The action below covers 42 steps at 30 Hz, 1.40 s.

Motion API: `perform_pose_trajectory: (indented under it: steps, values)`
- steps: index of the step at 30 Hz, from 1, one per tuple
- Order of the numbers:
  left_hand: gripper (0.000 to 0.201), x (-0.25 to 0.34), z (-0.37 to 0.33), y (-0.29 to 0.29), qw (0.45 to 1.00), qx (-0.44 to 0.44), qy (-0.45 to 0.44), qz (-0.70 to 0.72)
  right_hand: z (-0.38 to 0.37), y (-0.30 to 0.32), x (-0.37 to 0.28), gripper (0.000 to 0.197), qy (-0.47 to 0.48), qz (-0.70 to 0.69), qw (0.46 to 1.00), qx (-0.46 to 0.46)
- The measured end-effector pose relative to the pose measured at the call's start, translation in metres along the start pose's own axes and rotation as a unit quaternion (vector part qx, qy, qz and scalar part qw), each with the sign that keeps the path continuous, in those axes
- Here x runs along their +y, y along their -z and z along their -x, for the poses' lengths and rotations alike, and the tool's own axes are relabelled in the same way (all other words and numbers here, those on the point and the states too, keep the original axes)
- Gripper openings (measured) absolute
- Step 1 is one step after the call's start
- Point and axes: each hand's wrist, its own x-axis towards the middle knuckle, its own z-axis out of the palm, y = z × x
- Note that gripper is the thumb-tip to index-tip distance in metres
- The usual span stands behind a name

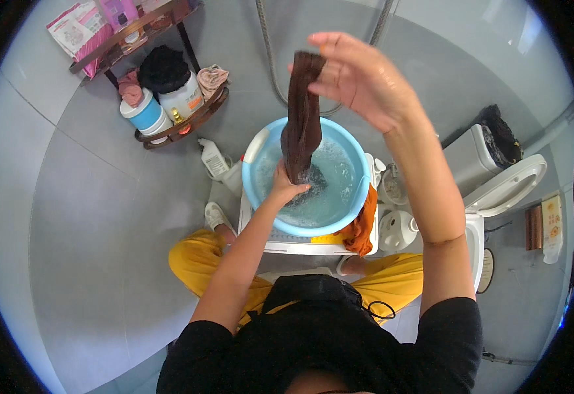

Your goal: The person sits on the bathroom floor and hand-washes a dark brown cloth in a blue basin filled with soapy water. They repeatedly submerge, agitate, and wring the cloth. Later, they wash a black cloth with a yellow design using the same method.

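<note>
A long, wet-looking dark brown cloth (301, 128), narrow like a sock or stocking, hangs upright over a light blue basin (250, 172). My right hand (359, 79) is raised above the basin's far rim and pinches the cloth's top end, with the thumb in front and a fingertip behind it; its other fingers are spread. Lower down, my left hand (287, 187) is closed around the cloth just above the water. The cloth's lower end dips into cloudy, bubbly water (336, 174), where its shape is hard to make out.
The basin stands on a white stool-like base (287, 247), with an orange cloth (364, 226) at its right corner. White bottles (213, 157) and a white jug (397, 230) flank it. A corner shelf (195, 125) is far left; a toilet (507, 187) and bin (467, 157) are right.
</note>
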Motion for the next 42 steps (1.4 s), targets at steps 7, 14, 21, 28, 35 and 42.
perform_pose_trajectory:
  steps: [7,14,21,28,35,42]
  values:
    - [0.041,0.061,-0.008,-0.009,0.988,-0.024,0.07,0.134,0.011,-0.017,-0.062,0.021,0.098,-0.026,0.995,-0.002]
    - [0.032,0.041,-0.005,-0.008,0.969,0.063,0.092,0.219,0.02,0.03,-0.017,0.03,0.019,0.113,0.993,-0.006]
    - [0.047,0.027,0.007,0.009,0.98,-0.003,0.11,-0.163,0.039,0.077,0.069,0.033,-0.18,0.259,0.947,0.06]
    - [0.059,0.03,0.009,0.01,0.986,0.024,0.102,-0.131,0.059,0.098,0.144,0.059,-0.199,0.762,0.616,0.0]
    - [0.067,0.081,0.012,0.012,0.993,0.021,-0.01,0.116,0.052,0.092,0.211,0.1,-0.094,0.642,0.754,-0.106]
    - [0.066,0.057,0.003,0.019,1.0,0.016,0.003,-0.015,0.053,0.116,0.276,0.059,-0.028,0.66,0.751,-0.025]
